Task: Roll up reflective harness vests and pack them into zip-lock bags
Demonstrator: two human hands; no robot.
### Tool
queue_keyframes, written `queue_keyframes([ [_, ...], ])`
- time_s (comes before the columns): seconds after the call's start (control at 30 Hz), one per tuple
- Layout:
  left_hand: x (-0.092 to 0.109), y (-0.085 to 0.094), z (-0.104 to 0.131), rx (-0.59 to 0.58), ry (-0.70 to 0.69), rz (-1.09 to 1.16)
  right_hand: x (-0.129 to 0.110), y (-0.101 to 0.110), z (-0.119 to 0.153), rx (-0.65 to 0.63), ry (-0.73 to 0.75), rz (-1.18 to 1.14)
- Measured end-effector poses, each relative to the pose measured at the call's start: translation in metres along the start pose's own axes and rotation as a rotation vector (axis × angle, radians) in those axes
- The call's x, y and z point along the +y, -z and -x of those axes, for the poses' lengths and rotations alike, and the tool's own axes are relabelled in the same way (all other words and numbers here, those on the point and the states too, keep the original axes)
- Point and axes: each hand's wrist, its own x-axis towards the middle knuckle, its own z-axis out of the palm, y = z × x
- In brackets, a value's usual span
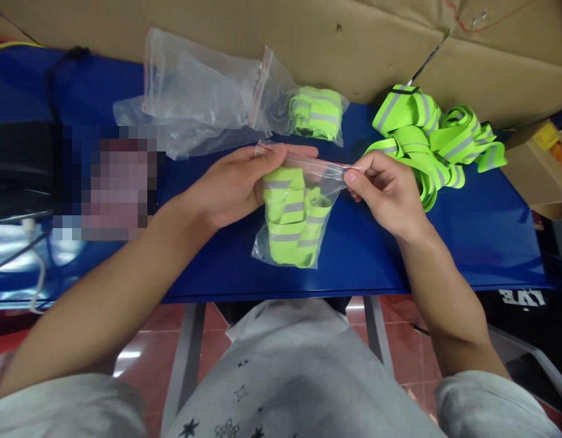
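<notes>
A clear zip bag [258, 246] with rolled yellow-green reflective straps [292, 222] inside hangs between my hands over the blue table. My left hand [244, 179] grips the bag's top left corner, thumb in front and fingers stretched behind the plastic. At the right end of the red-lined top edge, my right hand [388, 188] pinches the bag between thumb and fingers. The top edge is pulled taut between them.
Clear plastic bags [199, 85] lie at the back left, beside a filled bag of straps [318, 114]. Loose green straps [418, 137] are heaped at the right. Cardboard [308, 30] lines the back of the blue table [491, 243]. An open box [536, 164] stands far right.
</notes>
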Motion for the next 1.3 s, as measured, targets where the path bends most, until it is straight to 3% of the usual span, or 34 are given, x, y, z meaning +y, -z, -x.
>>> queue_keyframes([
  [0.2, -0.005, -0.009, -0.001, 0.097, -0.025, -0.001, -0.001, -0.005, 0.002, -0.014, -0.035, 0.007],
  [0.43, -0.012, -0.009, 0.000, 0.047, -0.052, -0.044, -0.002, -0.014, 0.004, -0.004, -0.080, 0.029],
  [0.63, -0.013, -0.012, -0.001, 0.131, -0.040, -0.019, 0.005, -0.015, 0.006, 0.025, -0.044, 0.097],
  [0.93, -0.017, -0.008, 0.001, 0.072, -0.047, -0.088, 0.003, -0.018, 0.006, 0.026, -0.058, 0.056],
  [1.3, -0.018, -0.006, 0.000, 0.089, 0.021, -0.059, 0.006, -0.018, 0.006, -0.029, -0.050, 0.019],
])
